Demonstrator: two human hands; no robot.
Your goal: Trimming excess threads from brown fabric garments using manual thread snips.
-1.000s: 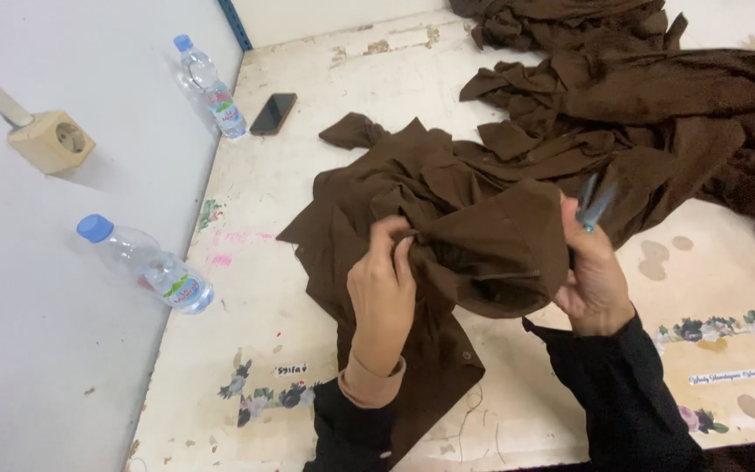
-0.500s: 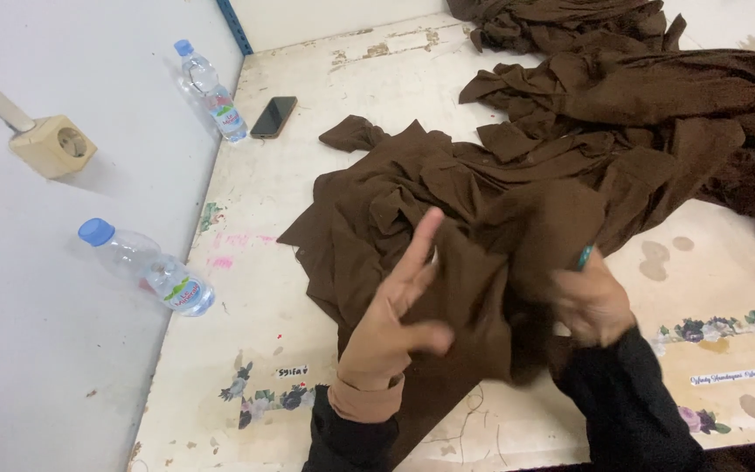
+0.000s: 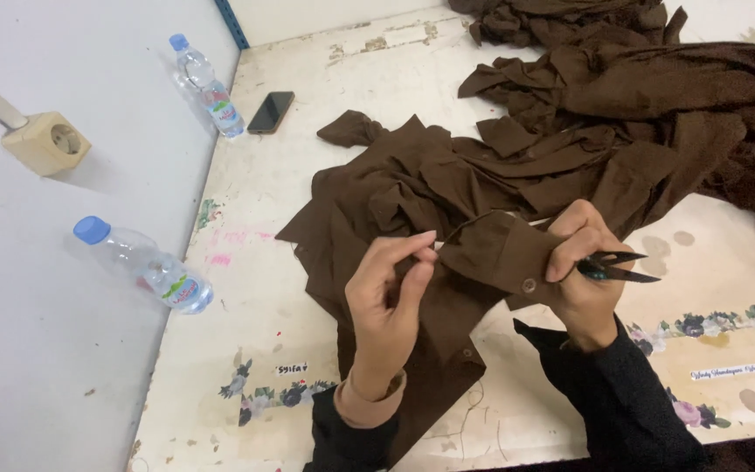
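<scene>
Pinching a fold of the brown garment at lower centre, left hand has closed from its open spread | right hand grips cuff with button plus thread snips, cuff now pulled taut | far: bottles, phone on table.
</scene>
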